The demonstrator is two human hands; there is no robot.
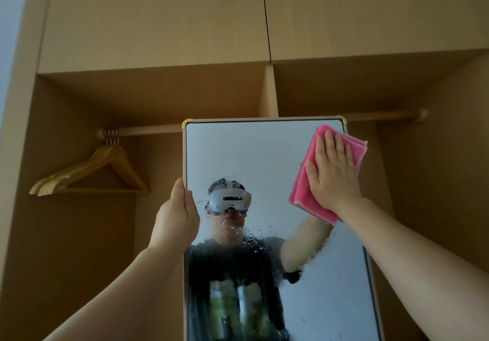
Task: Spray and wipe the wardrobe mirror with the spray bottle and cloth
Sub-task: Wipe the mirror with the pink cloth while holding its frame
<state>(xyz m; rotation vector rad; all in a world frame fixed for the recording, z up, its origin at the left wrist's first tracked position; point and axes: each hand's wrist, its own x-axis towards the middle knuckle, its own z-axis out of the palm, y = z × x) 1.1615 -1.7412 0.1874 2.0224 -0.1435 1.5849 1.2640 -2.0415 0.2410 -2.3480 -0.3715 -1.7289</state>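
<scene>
Wooden hangers (90,170) hang off to the left, and here's the left hand (176,220) clamped around the mirror (254,155) on its left edge. Droplets (235,231) bead between the hands; the right hand (334,174), fingers flat, presses the pink cloth (304,192) against the glass near its top right corner.

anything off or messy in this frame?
Nothing damaged or askew. The mirror carries spray droplets across its middle, expected mid-clean. The right hand presses the pink cloth flat near the top right corner; the left hand grips the left edge. The spray bottle isn't in view. Wooden hangers hang bunched at the rail's left end.
</scene>
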